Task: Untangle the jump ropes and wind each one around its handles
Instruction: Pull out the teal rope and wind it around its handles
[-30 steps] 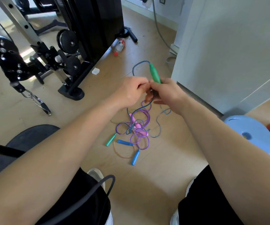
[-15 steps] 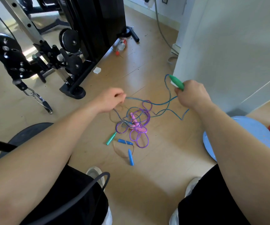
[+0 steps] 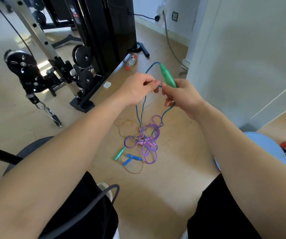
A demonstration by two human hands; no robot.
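Observation:
My right hand (image 3: 181, 95) grips a green handle (image 3: 168, 77) pointing up and away, its blue rope (image 3: 139, 116) looping from the tip. My left hand (image 3: 138, 88) pinches that blue rope right beside the handle. Two strands hang from my hands down into a tangle (image 3: 147, 140) on the floor, where purple rope, pink handles and a thin tan rope (image 3: 133, 170) are knotted together. The second green handle (image 3: 119, 153) and two blue handles (image 3: 131, 158) lie at the near edge of the tangle.
A black cable machine (image 3: 94, 49) with pulleys and a hanging clip stands at the left. A white wall corner (image 3: 225, 66) rises on the right, with a light blue disc (image 3: 266, 149) at its foot. A bottle (image 3: 132, 60) lies beyond. My knees frame the floor.
My hands were spread apart, stretching the blue rope; now they have come together again near the green handle, and more rope hangs slack from them.

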